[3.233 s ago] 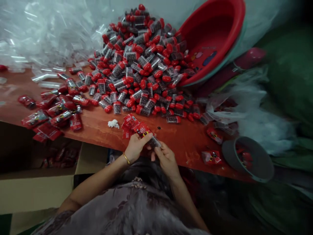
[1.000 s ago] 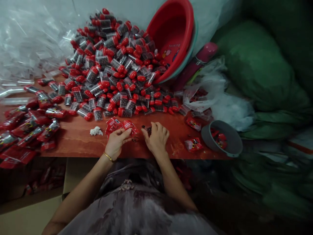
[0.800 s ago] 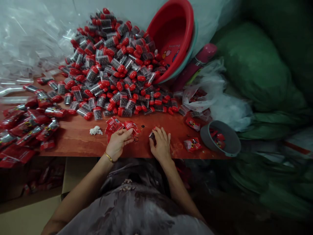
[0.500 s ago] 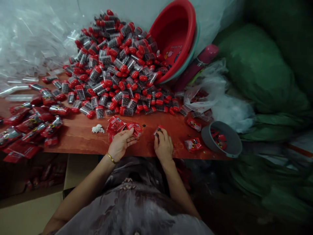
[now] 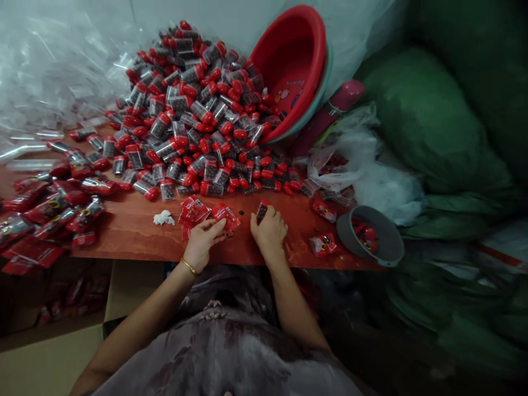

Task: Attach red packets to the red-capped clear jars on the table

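My left hand (image 5: 204, 239) pinches a red printed packet (image 5: 225, 215) by its lower edge, thumb against fingers. Just behind it, more red packets (image 5: 194, 209) lie on the reddish-brown table. My right hand (image 5: 270, 232) curls around a small clear bottle (image 5: 262, 210) of dark beads; most of it is hidden by the fingers. The two hands are apart. Beyond them rises a big pile of red-capped clear bottles (image 5: 190, 121).
Filled red packets (image 5: 61, 209) lie at left, near a white crumpled scrap (image 5: 164, 218). To the right stand a grey bowl (image 5: 394, 247) with red pieces and a loose packet (image 5: 324, 245). Behind lean a red basin (image 5: 317, 66) and a pink flask (image 5: 319, 118). An open cardboard box (image 5: 134, 289) sits below.
My right hand has shifted slightly left and turned, so the bottle stands more upright. My left hand stays on the packet, which shows more of its face now.
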The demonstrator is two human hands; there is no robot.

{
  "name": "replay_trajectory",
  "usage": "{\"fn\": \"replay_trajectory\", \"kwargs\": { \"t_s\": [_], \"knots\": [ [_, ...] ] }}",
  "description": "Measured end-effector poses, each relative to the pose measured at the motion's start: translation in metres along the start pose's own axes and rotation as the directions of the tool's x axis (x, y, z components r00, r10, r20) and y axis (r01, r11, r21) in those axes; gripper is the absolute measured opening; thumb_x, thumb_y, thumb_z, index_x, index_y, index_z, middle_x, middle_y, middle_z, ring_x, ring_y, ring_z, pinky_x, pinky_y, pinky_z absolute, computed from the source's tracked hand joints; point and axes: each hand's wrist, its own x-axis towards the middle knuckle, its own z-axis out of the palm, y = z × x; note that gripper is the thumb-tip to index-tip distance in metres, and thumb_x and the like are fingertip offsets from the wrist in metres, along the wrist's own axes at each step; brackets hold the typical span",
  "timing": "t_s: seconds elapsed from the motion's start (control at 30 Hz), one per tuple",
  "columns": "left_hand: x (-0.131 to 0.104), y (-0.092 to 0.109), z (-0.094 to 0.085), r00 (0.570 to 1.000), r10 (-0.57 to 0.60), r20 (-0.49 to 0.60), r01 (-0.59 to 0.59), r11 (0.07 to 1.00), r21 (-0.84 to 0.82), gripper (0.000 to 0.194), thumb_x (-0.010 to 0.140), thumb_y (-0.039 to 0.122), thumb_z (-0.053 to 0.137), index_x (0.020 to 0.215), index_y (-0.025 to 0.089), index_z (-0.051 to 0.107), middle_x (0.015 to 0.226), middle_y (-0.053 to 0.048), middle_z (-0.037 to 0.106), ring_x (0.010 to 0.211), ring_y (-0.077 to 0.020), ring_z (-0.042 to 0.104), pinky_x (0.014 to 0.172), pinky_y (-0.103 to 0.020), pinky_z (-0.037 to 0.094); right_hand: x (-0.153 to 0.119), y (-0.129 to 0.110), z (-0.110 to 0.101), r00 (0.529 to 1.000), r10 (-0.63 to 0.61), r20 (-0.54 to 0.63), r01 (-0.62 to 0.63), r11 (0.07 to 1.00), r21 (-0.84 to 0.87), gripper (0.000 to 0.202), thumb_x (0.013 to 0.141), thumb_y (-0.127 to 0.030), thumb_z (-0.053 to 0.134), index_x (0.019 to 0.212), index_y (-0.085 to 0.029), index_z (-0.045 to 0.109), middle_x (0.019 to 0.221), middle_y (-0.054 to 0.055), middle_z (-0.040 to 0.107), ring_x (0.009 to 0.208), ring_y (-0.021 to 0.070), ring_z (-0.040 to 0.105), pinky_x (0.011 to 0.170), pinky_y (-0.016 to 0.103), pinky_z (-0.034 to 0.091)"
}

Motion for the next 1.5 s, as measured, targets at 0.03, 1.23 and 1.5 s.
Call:
{"fn": "replay_trajectory", "kwargs": {
  "t_s": [0.03,1.23,1.5],
  "knots": [
    [0.001,0.001,-0.002,1.000,-0.012,0.011,0.012,1.000,-0.008,0.043,0.041,0.035,0.087,0.070,0.014,0.063,0.068,-0.001,0.068,0.061,-0.0125,0.064,0.064,-0.025,0.049,0.003,0.002,0.002,1.000,-0.008,0.006,0.008,1.000,-0.007,0.034,0.084,-0.030,0.050,0.110,-0.009,0.054,0.099,0.020,0.063,0.088,0.0299,0.062,0.073,0.038,0.042],
    [-0.011,-0.012,0.005,0.972,0.029,0.233,-0.024,0.999,-0.027,0.039,0.048,0.044,0.084,0.066,0.013,0.066,0.058,0.002,0.063,0.054,-0.0079,0.054,0.059,-0.022,0.045,-0.070,0.004,-0.018,0.904,-0.380,0.197,-0.079,0.304,0.949,0.028,0.091,-0.045,0.040,0.091,-0.020,0.053,0.062,-0.005,0.049,0.049,0.0076,0.044,0.044,0.019,0.035],
    [-0.007,-0.011,0.005,0.965,0.194,0.176,-0.206,0.977,0.050,0.036,0.056,0.045,0.079,0.067,0.014,0.067,0.063,0.001,0.063,0.060,-0.0097,0.054,0.063,-0.022,0.043,-0.072,-0.007,-0.020,0.879,-0.422,0.224,-0.072,0.346,0.935,0.027,0.091,-0.045,0.040,0.081,-0.021,0.047,0.059,-0.006,0.043,0.050,0.0083,0.043,0.046,0.019,0.038]
  ]
}}
